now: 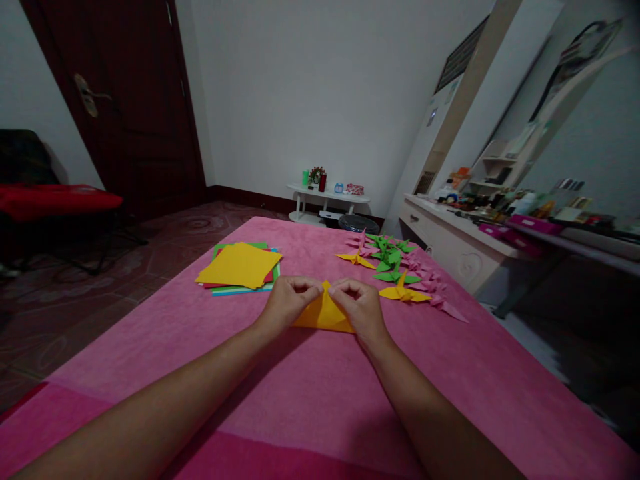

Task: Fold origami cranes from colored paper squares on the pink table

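Observation:
A yellow sheet of folded paper (325, 316) lies on the pink cloth between my two hands, its long straight edge toward me and a peak at the far side. My left hand (294, 298) pinches it near the peak from the left. From the right, my right hand (361, 303) pinches the other side close to that same peak. The fingertips of both hands almost meet there and hide part of the upper folds. Beyond my left hand sits a stack of square paper (239, 265), yellow on top with red, green and blue edges showing.
Yellow paper cranes (404, 293), green paper cranes (389, 257) and several pink ones (425, 273) stand to the right on the pink cloth (300, 393). A white side table (327, 193) is by the far wall, and a cluttered dresser (450, 233) is at right.

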{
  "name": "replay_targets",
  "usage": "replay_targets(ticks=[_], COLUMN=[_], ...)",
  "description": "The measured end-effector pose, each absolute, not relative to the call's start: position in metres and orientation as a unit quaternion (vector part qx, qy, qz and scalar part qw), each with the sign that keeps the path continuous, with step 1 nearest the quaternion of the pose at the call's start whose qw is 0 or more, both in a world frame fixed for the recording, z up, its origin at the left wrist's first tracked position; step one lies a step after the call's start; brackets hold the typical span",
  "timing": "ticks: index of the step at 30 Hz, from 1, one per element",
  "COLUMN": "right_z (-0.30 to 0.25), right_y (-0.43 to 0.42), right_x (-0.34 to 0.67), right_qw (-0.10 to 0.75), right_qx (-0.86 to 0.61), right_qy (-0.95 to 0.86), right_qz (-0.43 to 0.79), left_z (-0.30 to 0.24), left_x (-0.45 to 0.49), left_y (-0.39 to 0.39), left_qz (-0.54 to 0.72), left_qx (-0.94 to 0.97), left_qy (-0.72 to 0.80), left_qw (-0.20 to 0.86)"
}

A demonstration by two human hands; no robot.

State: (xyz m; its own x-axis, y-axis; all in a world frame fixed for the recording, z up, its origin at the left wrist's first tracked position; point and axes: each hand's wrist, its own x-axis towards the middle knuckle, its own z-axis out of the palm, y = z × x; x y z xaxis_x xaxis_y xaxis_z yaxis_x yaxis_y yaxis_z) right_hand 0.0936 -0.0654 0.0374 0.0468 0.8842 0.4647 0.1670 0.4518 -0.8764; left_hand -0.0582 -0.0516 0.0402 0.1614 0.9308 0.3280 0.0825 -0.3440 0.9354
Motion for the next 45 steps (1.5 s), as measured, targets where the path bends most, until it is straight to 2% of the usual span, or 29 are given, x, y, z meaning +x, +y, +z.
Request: replay_targets(ticks=[31,45], right_z=[0.0423,0.0471], right_y=[-0.0698,-0.0713], right_x=[0.0876,0.0845], right_qw=[0.608,0.614], right_qx=[-0.45,-0.468], right_qy=[-0.601,-0.567], right_qz=[0.258,0.287], left_z=[0.0419,0.0399], left_x=[-0.0527,-0.0515], left_y=[-0.0567,-0.0575], left_qz=[0.532,0.537], left_qx=[0.64,0.631], left_qy=[0.397,0.383], left_qw=[0.387,0.408])
